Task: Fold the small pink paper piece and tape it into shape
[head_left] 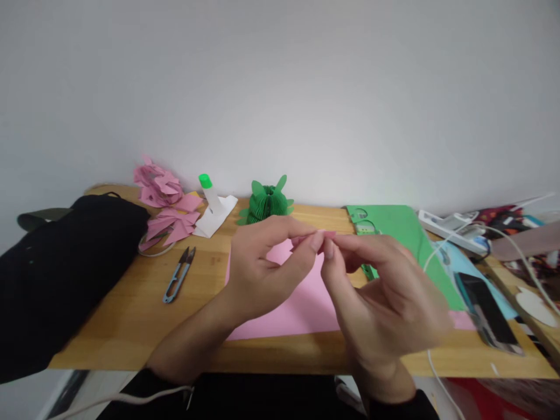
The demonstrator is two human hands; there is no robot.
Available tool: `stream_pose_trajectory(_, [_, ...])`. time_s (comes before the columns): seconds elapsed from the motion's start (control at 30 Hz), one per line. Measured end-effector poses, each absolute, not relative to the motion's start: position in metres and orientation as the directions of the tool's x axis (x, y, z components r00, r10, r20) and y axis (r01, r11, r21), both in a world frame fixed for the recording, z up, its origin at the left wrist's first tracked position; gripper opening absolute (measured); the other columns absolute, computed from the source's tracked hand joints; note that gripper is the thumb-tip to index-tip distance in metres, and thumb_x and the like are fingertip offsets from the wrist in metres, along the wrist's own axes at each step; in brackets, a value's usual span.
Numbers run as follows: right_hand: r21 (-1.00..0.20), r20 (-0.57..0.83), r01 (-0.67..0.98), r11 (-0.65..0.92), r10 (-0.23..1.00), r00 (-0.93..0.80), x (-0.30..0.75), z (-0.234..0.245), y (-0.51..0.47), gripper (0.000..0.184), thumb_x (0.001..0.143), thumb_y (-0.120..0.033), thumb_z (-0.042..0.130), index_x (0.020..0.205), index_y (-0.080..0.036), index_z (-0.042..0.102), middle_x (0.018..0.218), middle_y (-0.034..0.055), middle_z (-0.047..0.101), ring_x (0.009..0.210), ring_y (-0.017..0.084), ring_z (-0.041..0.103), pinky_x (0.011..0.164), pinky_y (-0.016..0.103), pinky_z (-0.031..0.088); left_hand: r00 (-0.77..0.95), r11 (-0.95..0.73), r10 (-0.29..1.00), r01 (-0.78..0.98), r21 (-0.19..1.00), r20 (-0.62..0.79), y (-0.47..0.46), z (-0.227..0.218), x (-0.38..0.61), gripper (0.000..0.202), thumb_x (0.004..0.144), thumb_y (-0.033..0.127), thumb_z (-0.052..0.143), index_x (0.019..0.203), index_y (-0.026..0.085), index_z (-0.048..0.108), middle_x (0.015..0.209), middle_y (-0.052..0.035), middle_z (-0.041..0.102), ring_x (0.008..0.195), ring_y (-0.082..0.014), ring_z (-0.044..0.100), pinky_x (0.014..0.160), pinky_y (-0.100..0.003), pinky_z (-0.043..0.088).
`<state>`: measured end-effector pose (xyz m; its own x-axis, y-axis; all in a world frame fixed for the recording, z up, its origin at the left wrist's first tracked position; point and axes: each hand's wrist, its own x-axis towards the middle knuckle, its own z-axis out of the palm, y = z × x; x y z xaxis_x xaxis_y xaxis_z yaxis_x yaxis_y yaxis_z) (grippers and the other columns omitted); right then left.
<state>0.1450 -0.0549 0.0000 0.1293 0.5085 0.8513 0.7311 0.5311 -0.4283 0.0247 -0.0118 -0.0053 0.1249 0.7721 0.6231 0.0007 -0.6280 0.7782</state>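
Between the fingertips of both hands is a small piece of pink paper (pixel 331 234), mostly hidden by the fingers. My left hand (pixel 266 271) pinches it from the left, thumb against forefinger. From the right, my right hand (pixel 380 286) grips its other end the same way, and the two hands' fingertips nearly meet. Below them a pink sheet of paper (pixel 280 318) lies flat on the wooden table. Behind my left hand stands a folded green paper piece (pixel 269 204) with leaf-like tabs.
Left on the table (pixel 126 303) are thread snips (pixel 179 274), a glue stick (pixel 210 192) on white paper (pixel 219 217), pink scraps (pixel 160 184) and a black cloth bag (pixel 83 256). Rightward lie green sheets (pixel 402 239), a phone (pixel 487 309), a power strip (pixel 450 230) and a white cable (pixel 520 251).
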Motion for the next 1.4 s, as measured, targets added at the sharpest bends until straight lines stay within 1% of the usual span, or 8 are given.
stream_pose_trajectory(0.27, [-0.212, 0.912, 0.845, 0.491, 0.409, -0.009, 0.145, -0.006, -0.052, 0.029, 0.073, -0.004, 0.076, 0.098, -0.017, 0.068, 0.071, -0.0007, 0.073, 0.057, 0.009, 0.062, 0.055, 0.024, 0.050, 0.061, -0.612, 0.790, 0.003, 0.791, 0.610, -0.012, -0.005, 0.026, 0.015, 0.083, 0.012, 0.063, 0.071, 0.020, 0.067, 0.064, 0.0045, 0.067, 0.059, -0.0081, 0.061, 0.059, -0.020, 0.052])
stream_pose_trajectory(0.53, [-0.266, 0.921, 0.753, 0.603, 0.389, 0.014, 0.141, -0.006, -0.053, 0.034, 0.072, 0.003, 0.074, 0.101, -0.013, 0.069, 0.074, 0.0023, 0.073, 0.059, 0.010, 0.061, 0.055, 0.023, 0.052, 0.023, -0.582, 0.812, -0.050, 0.811, 0.584, -0.011, -0.004, 0.023, 0.016, 0.081, 0.010, 0.064, 0.070, 0.020, 0.070, 0.061, 0.0043, 0.066, 0.058, -0.0085, 0.060, 0.058, -0.021, 0.052])
stream_pose_trajectory(0.67, [-0.191, 0.915, 0.808, 0.557, 0.399, -0.059, 0.142, -0.005, -0.053, 0.029, 0.073, 0.000, 0.074, 0.098, -0.013, 0.069, 0.075, 0.0031, 0.075, 0.060, 0.011, 0.065, 0.057, 0.023, 0.054, 0.013, -0.554, 0.831, -0.067, 0.829, 0.556, -0.011, -0.004, 0.023, 0.015, 0.079, 0.009, 0.065, 0.072, 0.020, 0.072, 0.062, 0.0042, 0.068, 0.058, -0.0089, 0.060, 0.058, -0.020, 0.053])
stream_pose_trajectory(0.83, [-0.132, 0.934, 0.835, 0.533, 0.350, -0.076, 0.141, -0.010, -0.050, 0.031, 0.073, -0.002, 0.076, 0.102, -0.010, 0.069, 0.077, 0.0044, 0.076, 0.061, 0.013, 0.066, 0.056, 0.026, 0.053, -0.011, -0.564, 0.824, -0.122, 0.817, 0.567, -0.007, -0.009, 0.023, 0.013, 0.080, 0.011, 0.067, 0.076, 0.020, 0.074, 0.069, 0.0026, 0.073, 0.062, -0.0083, 0.064, 0.060, -0.018, 0.055])
stream_pose_trajectory(1.03, [-0.159, 0.933, 0.812, 0.561, 0.354, -0.062, 0.141, -0.010, -0.049, 0.034, 0.074, 0.000, 0.073, 0.104, -0.013, 0.069, 0.075, 0.0034, 0.075, 0.059, 0.012, 0.065, 0.054, 0.026, 0.051, 0.012, -0.554, 0.828, -0.136, 0.821, 0.561, -0.005, -0.007, 0.020, 0.016, 0.081, 0.008, 0.066, 0.075, 0.020, 0.074, 0.067, 0.0040, 0.073, 0.062, -0.0080, 0.067, 0.060, -0.017, 0.055])
stream_pose_trajectory(1.2, [-0.330, 0.913, 0.716, 0.615, 0.399, 0.078, 0.140, -0.009, -0.047, 0.030, 0.075, 0.000, 0.072, 0.100, -0.018, 0.070, 0.075, -0.0002, 0.073, 0.058, 0.010, 0.060, 0.053, 0.025, 0.051, 0.018, -0.575, 0.814, -0.108, 0.811, 0.580, -0.007, -0.003, 0.019, 0.014, 0.083, 0.011, 0.066, 0.074, 0.019, 0.073, 0.069, 0.0032, 0.074, 0.063, -0.0075, 0.067, 0.061, -0.016, 0.055])
stream_pose_trajectory(1.27, [-0.366, 0.909, 0.700, 0.613, 0.397, 0.128, 0.141, -0.011, -0.046, 0.029, 0.076, -0.002, 0.072, 0.099, -0.020, 0.071, 0.074, -0.0018, 0.072, 0.056, 0.009, 0.058, 0.051, 0.025, 0.051, 0.029, -0.597, 0.799, -0.084, 0.798, 0.601, -0.009, -0.003, 0.020, 0.014, 0.083, 0.011, 0.065, 0.074, 0.018, 0.072, 0.069, 0.0030, 0.074, 0.063, -0.0070, 0.066, 0.061, -0.016, 0.055])
stream_pose_trajectory(1.4, [-0.269, 0.926, 0.786, 0.557, 0.373, 0.053, 0.144, -0.014, -0.047, 0.039, 0.073, -0.002, 0.074, 0.106, -0.021, 0.071, 0.080, -0.0005, 0.075, 0.062, 0.011, 0.063, 0.057, 0.027, 0.053, 0.026, -0.613, 0.788, -0.046, 0.788, 0.615, -0.010, -0.004, 0.022, 0.014, 0.082, 0.010, 0.065, 0.072, 0.017, 0.072, 0.066, 0.0037, 0.072, 0.061, -0.0060, 0.065, 0.059, -0.015, 0.053])
